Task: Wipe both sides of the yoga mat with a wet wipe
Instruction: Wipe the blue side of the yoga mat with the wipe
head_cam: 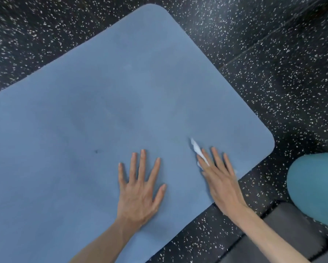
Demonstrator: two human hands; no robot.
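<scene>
Both forearms enter from the near edge of the yoga mat (121, 88), which we take as our landmark; it lies flat and unrolled on the dark speckled floor (273, 73), one rounded end in view.

Left hand (140, 188): palm down on the mat near its near edge, fingers straight and spread, holding nothing, apparently steadying the mat.

Right hand (219, 177): just inside the mat's near right corner, fingers straight, pressing the wet wipe (196, 149) flat; a white crumpled end pokes out beyond the fingertips.

Teal knee (314, 188): off the mat, beyond that same corner.

Small dark mark (96, 151): on the mat, left of the left hand.

Step in hand, as we judge it: wiping the upward face. Next we would sweep the wipe across the remaining surface, taking in the mark, then turn the mat over.
</scene>
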